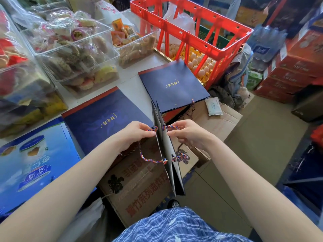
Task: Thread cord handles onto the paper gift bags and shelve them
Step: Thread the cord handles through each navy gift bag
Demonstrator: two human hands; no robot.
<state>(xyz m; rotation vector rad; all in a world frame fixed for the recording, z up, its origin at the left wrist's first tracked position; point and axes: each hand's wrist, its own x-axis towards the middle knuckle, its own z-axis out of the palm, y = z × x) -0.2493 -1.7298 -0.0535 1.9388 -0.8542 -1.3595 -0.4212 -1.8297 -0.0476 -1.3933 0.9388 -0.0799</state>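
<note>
While the folded navy gift bag (166, 149) stands edge-on between the two forearms, its open top turned toward the camera, the left hand (135, 135) pinches the multicoloured twisted cord (150, 160) where it meets the bag's left face near the far hole, fingers curled round it. The right hand (187, 133) pinches the cord's short end where it comes out on the right side of the same hole, fingers likewise curled. From the left hand the cord loops down and back to a nearer hole, where a knot sits against the paper. Beyond the hands, two more flat navy bags lie on the white counter (132, 84): one (106, 117) just behind the left hand, the other (172, 86) farther back beside a red plastic crate (192, 32) with eggs under it; a dark cord hangs from that bag's near edge. Clear tubs of wrapped snacks (73, 49) fill the counter's left side, and cardboard boxes (138, 182) sit below the held bag.
</note>
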